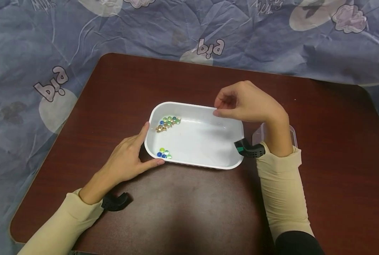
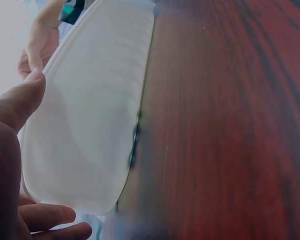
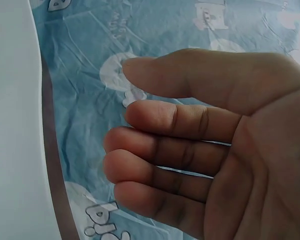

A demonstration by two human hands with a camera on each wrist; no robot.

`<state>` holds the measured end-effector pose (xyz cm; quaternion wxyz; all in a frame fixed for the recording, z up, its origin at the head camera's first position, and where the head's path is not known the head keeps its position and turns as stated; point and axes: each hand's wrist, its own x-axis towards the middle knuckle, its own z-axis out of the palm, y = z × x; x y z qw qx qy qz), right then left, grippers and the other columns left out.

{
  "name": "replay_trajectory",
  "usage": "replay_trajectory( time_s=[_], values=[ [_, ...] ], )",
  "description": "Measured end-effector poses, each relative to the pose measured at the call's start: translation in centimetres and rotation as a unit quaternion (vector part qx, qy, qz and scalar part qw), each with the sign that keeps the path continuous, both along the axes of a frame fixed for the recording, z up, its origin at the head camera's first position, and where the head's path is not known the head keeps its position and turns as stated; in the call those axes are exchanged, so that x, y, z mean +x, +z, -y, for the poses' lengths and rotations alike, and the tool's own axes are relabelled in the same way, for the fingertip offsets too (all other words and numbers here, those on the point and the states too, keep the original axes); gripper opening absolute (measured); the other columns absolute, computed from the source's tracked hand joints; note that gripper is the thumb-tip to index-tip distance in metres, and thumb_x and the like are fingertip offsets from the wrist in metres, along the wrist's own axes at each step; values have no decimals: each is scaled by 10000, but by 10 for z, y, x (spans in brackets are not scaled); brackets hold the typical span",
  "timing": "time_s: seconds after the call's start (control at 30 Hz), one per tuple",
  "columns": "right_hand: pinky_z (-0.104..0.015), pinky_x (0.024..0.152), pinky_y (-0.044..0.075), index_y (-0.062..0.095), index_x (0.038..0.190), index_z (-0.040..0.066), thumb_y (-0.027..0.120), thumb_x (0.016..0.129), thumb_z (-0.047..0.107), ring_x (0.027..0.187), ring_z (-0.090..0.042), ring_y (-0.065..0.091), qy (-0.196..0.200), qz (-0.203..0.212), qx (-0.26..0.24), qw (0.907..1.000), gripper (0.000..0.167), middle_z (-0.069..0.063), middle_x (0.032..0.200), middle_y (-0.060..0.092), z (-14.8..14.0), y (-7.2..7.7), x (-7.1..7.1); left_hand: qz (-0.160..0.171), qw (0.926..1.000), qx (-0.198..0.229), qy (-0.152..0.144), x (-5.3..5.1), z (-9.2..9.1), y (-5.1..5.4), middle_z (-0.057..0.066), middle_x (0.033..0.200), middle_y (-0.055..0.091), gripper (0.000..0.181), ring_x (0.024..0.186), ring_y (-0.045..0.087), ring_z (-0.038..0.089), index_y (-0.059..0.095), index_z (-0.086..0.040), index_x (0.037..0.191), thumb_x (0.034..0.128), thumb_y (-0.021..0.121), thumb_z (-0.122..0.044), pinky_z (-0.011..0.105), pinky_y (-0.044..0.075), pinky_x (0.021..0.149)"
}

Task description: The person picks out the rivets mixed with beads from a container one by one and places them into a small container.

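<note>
A white rectangular tray is on the table, with my left hand holding its left end. The thumb lies along the near rim and a finger reaches up the left side; in the left wrist view other fingers come round the end. Inside, at the far left, is a cluster of shiny glass beads and small gold-coloured metal pieces. More green and blue beads sit in the near left corner. My right hand hovers over the far right rim, fingers loosely curled, nothing between them.
A clear plastic container stands right of the tray, partly hidden behind my right forearm. The brown table has rounded corners. Beyond it hangs a wrinkled blue-grey printed cloth.
</note>
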<state>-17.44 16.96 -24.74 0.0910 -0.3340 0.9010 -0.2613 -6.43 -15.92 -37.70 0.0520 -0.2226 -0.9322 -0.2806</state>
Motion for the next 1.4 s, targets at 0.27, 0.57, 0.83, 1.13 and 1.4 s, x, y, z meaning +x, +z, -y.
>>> replay_trajectory(
  time_s=[0.27, 0.57, 0.83, 1.13, 1.4],
  values=[
    [-232, 638, 476, 707, 818, 103, 785, 836, 153, 666, -122, 588, 136, -44, -82, 9999, 95, 21, 719, 646, 13, -3, -5, 6, 10000, -10, 2, 0, 0, 0, 243, 1392, 526, 1118, 1248, 547, 365, 220, 20, 1551, 766, 803, -523, 537, 408, 999],
    [-241, 640, 482, 707, 805, 105, 783, 829, 150, 660, -112, 591, 291, -21, -197, 9994, 92, 24, 712, 648, 26, -8, -12, -46, 10000, -27, -5, 0, 1, 1, 245, 1384, 531, 1118, 1235, 557, 365, 221, 17, 1551, 764, 805, -522, 531, 411, 996],
    [-252, 664, 498, 710, 828, 86, 788, 830, 158, 674, -106, 599, 413, 88, -303, 9987, 105, 8, 740, 664, 46, -9, -20, 57, 10000, -29, -12, 0, 1, 0, 234, 1394, 530, 1125, 1238, 553, 364, 207, 16, 1554, 764, 815, -504, 528, 404, 1005],
    [-245, 671, 491, 708, 828, 78, 788, 828, 162, 676, -100, 594, 548, -23, -236, 9982, 116, 3, 744, 663, 65, -5, -26, 6, 10000, -16, -31, 0, 0, -1, 239, 1380, 540, 1131, 1231, 559, 368, 207, 23, 1552, 758, 823, -495, 536, 409, 998],
    [-251, 675, 492, 705, 825, 75, 775, 836, 156, 677, -105, 597, 648, 66, -384, 9971, 108, -7, 749, 664, 81, -3, -30, 62, 10000, -42, -23, 0, 0, 0, 238, 1379, 542, 1125, 1228, 561, 369, 206, 16, 1555, 764, 816, -501, 544, 408, 996]
  ],
)
